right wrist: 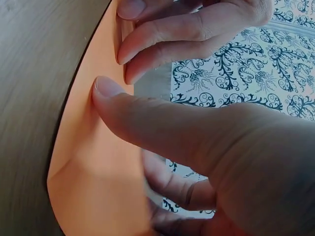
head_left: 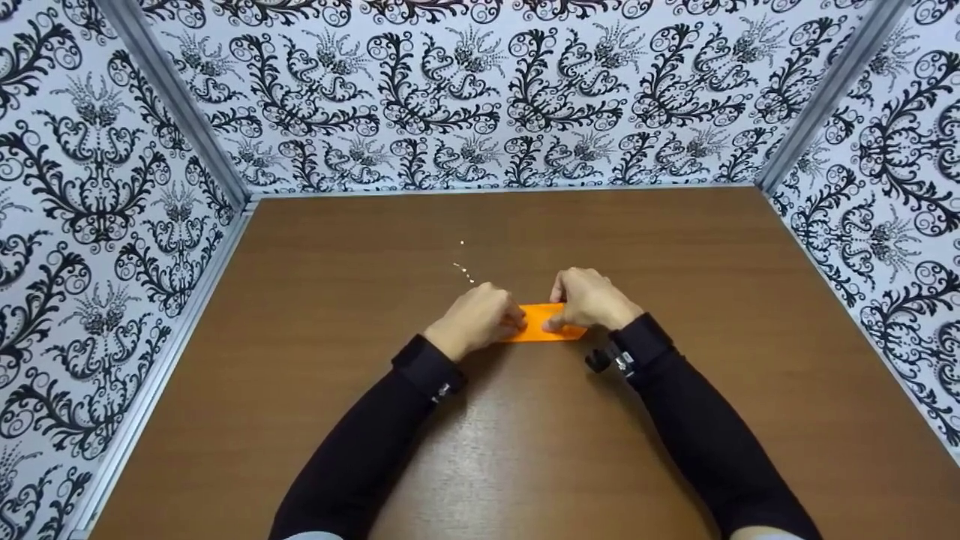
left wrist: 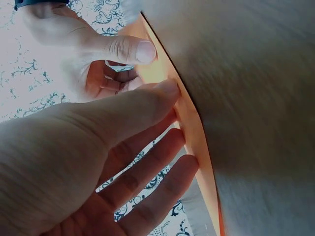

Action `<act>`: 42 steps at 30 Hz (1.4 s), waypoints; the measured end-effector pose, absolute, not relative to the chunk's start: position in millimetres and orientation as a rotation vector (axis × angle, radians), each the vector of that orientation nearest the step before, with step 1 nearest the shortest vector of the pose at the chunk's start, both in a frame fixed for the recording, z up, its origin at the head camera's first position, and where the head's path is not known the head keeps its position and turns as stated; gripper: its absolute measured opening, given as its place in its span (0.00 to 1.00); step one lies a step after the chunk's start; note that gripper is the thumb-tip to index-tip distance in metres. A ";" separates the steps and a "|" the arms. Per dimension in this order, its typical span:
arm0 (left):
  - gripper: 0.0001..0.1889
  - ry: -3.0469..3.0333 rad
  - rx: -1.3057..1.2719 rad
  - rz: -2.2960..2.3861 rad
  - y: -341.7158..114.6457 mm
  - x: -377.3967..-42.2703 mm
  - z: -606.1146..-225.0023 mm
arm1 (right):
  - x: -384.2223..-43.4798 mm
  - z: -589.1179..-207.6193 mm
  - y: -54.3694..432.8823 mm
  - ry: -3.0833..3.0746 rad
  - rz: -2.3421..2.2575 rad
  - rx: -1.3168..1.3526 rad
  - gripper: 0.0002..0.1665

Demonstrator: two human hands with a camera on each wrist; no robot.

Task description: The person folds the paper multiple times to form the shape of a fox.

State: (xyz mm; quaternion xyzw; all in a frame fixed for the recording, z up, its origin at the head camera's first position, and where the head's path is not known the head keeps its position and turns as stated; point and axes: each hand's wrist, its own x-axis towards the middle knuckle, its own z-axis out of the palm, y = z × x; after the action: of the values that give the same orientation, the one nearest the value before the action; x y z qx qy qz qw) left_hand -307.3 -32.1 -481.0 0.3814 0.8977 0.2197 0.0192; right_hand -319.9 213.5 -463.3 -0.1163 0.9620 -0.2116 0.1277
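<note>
A strip of orange paper (head_left: 537, 324), apparently folded, lies crosswise on the table between both hands. My left hand (head_left: 480, 321) pinches its left part; in the left wrist view the thumb presses the near face of the paper (left wrist: 194, 130) while the fingers touch its far edge. At the right part, my right hand (head_left: 594, 298) holds the strip with the thumb on top and fingers at the far edge. In the right wrist view a slanted crease crosses the paper (right wrist: 98, 191) below the right thumb. The hands are a short gap apart.
Small white bits (head_left: 464, 271) lie on the brown wooden table (head_left: 360, 255) just beyond the left hand. Walls with a black-and-white scroll pattern (head_left: 465, 90) enclose the back and both sides. Dark sleeves and wrist straps (head_left: 643, 341) cover the forearms.
</note>
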 end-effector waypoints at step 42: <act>0.07 2.890 0.726 1.549 -48.5 -315.6 -447.8 | -305.3 -407.7 217.2 3.365 -1.448 -0.990 0.19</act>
State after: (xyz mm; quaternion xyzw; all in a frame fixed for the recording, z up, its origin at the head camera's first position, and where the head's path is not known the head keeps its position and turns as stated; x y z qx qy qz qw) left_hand -315.6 -48.5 -447.8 0.2149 0.8554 0.4587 -0.1081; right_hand -305.3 217.2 -407.7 -0.2470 0.8399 -0.3613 -0.3208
